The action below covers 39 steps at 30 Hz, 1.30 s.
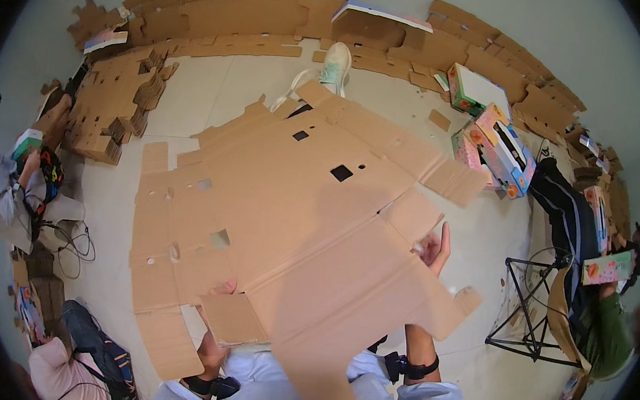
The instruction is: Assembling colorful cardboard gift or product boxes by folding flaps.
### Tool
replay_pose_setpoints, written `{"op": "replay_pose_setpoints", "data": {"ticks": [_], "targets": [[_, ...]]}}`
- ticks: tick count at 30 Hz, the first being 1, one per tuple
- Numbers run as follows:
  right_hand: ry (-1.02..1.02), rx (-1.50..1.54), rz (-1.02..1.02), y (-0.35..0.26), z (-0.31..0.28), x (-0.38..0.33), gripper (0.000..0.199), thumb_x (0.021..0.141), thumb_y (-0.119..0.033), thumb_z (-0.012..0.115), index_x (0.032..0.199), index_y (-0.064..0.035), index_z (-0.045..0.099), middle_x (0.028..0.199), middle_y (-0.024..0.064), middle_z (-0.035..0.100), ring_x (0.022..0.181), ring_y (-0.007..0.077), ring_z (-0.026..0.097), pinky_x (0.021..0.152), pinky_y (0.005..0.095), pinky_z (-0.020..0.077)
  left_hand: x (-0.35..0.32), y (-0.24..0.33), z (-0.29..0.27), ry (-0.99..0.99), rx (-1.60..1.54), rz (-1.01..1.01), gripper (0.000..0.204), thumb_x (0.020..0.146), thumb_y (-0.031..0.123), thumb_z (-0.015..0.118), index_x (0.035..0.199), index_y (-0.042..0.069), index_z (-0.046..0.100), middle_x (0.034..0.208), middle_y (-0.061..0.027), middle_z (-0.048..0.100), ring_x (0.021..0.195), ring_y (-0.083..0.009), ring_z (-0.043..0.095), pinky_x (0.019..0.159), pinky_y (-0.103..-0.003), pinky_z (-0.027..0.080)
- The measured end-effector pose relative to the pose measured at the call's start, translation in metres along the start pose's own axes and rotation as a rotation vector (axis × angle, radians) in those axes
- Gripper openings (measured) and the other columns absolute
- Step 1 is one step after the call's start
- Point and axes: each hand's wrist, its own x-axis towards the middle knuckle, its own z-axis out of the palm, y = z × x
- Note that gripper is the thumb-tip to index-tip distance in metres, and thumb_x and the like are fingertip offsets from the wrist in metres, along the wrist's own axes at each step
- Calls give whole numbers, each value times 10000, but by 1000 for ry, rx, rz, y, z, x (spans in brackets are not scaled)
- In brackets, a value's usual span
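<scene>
**Two hands lifting a flat carton blank off the floor**

At the far left edge of the floor a seated person is working beside a low stack of brown die-cut cardboard pieces (113,112). Nearer the middle, a second flat brown cardboard sheet with cut-outs (168,263) is lying on the pale floor (200,93), partly under the held one.

The left hand (212,346) is gripping the near-left flap of the large unfolded brown cardboard box blank (312,199), fingers curled shut under the flap's edge. The blank is spreading from the person's lap out toward a pale sneaker (336,66) at its far end, tilted rather than lying flat.

The right hand (434,248) is holding the blank's right edge, its fingers showing above the board and pinching it.

The blank is probably light but wide and floppy along its score lines, so it is likely bending if held by a flap alone; gripping on stiff panels at opposite edges looks steadier.

To the right, colourful printed cartons (494,142) are standing near a black folding stand (533,307).
</scene>
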Motion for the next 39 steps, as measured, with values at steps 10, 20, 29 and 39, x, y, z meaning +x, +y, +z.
{"op": "replay_pose_setpoints", "data": {"ticks": [10, 20, 29, 39], "targets": [[-467, -209, 7, -28, 0, 9, 542, 852, -136, 832, 1370, -86, 683, 1324, 189, 696, 1197, 374, 693, 1046, 455, 551, 61, -109, -23, 25, 631, 730, 122, 870, 124, 791, 831, 59, 696, 871, -55, 714, 819, -219, 665, 814, -411, 526], [-909, -309, -359, -54, -1, -19, 346, 842, -39, 772, 1187, -12, 756, 1262, 242, 731, 1124, 389, 750, 923, 451, 647, 79, -106, -33, -191, 41, -48, 228, 1056, 108, 590, 1268, 40, 640, 1231, -38, 627, 1175, -161, 584, 1024, -327, 462], [-1031, -215, -5, -49, -8, -45, 580, 897, -88, 736, 1449, 43, 616, 1464, 240, 652, 1310, 389, 681, 1089, 459, 568, 48, 4, -29, -226, 669, -13, 599, 1028, 119, 673, 1607, 105, 517, 1481, -153, 598, 1359, -274, 584, 1193, -385, 418], [-772, -101, 675, -76, -81, -34, 760, 904, 21, 754, 1609, -108, 505, 1530, 205, 598, 1317, 420, 657, 1096, 449, 551, 100, -20, 14, -924, 126, 304, 420, 974, 236, 739, 1370, 96, 734, 1430, -204, 689, 1429, -387, 597, 1218, -500, 437]]}}
